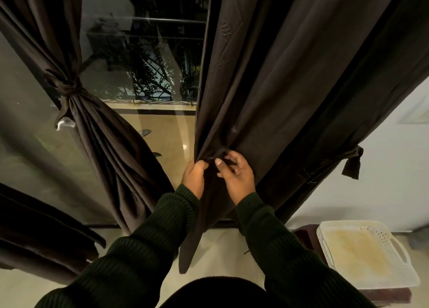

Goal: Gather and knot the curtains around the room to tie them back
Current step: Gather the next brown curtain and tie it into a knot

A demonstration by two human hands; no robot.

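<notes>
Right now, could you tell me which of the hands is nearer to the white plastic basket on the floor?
Right. The right hand holds the curtain on the white basket side; the left hand grips the fabric farther away, beyond the right.

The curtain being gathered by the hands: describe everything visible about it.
The right-hand curtain is dark brown, matte woven-looking fabric with faint embossed leaf sprigs. It hangs unknotted in long folds before the glass door, its lower end dangling above the floor. The left hand grips its bunched edge; the right hand pinches folds beside it.
</notes>
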